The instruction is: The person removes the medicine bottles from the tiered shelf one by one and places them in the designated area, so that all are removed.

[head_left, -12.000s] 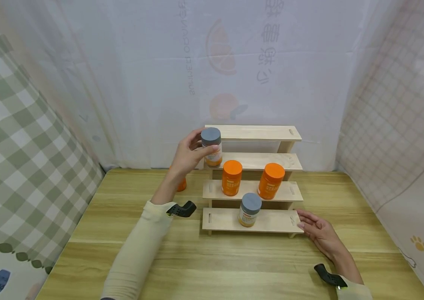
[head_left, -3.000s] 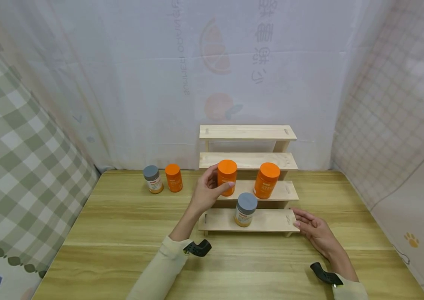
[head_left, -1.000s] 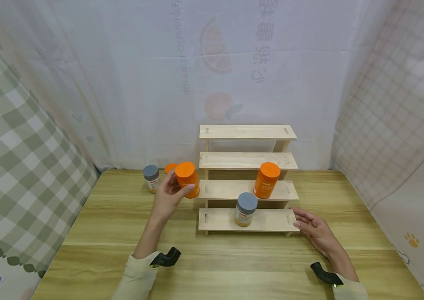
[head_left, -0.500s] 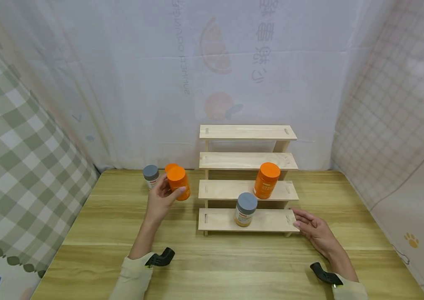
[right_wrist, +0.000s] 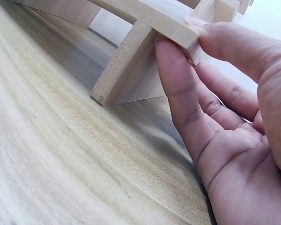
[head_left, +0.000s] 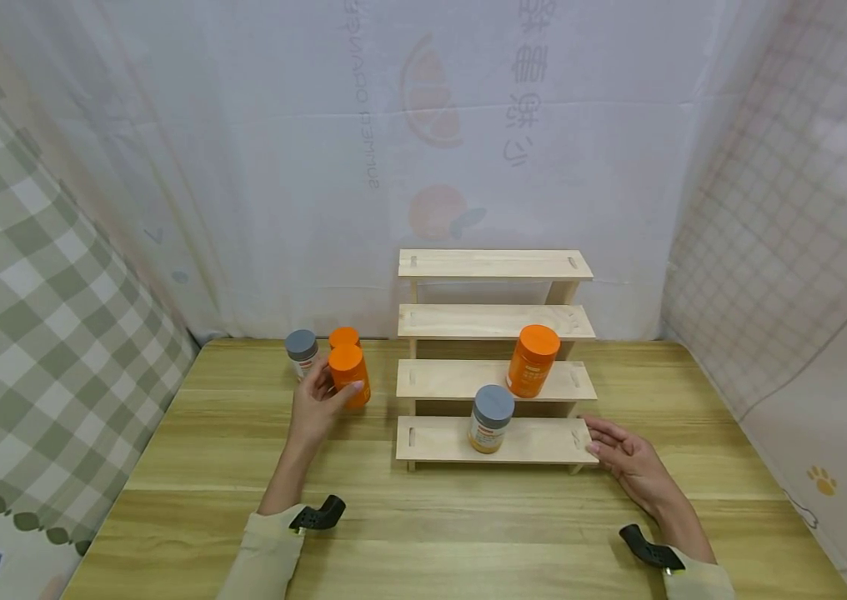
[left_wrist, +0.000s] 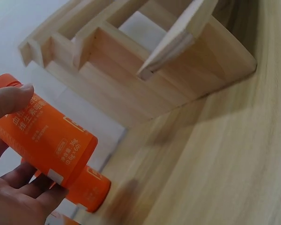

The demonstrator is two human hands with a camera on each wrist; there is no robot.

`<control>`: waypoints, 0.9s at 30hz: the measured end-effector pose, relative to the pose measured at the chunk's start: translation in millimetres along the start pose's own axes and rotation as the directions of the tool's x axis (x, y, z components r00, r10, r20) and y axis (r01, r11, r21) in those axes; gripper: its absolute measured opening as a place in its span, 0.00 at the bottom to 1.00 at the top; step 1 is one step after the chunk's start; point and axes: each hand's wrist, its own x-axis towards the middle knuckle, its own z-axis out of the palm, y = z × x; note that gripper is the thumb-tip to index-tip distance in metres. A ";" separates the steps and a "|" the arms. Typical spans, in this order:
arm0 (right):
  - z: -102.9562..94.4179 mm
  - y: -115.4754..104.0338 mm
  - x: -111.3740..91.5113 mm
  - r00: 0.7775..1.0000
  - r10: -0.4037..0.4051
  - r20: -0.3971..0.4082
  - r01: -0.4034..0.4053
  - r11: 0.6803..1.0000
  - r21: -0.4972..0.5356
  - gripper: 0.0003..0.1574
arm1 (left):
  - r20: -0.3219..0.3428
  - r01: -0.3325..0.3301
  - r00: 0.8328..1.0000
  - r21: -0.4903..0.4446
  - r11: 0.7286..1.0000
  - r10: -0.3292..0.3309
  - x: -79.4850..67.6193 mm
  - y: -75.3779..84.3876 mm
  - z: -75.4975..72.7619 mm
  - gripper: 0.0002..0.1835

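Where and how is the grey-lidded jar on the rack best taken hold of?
Probably by opposite sides of its round body, just under the grey lid, coming from the left: the grey-lidded jar stands upright, and an orange jar stands higher up, behind and to its right.

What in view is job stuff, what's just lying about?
In play:
orange cylindrical jar, gripped by left hand
pale wooden four-step shelf, pinched by right hand
probably: shelved orange jar, shelved grey-lidded jar, rear orange jar, rear grey-lidded jar

Backdrop only:
green-white checked fabric
white printed fabric
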 end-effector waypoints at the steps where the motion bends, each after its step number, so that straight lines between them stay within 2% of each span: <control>1: 0.1 0.0 0.0 1.000 0.000 -0.001 0.000 1.000 0.000 0.28 | -0.006 0.012 1.000 0.010 1.000 -0.012 0.4 -2.0 -0.3 0.33; 11: 0.4 -0.3 0.3 1.000 -0.004 0.005 0.004 1.000 0.006 0.28 | -0.058 0.093 0.994 0.024 0.995 -0.091 2.6 -15.8 -0.9 0.33; 27: -1.1 1.9 0.6 1.000 -0.016 0.015 0.016 1.000 0.012 0.28 | -0.066 0.114 0.991 0.025 0.993 -0.112 5.7 -37.8 -5.3 0.35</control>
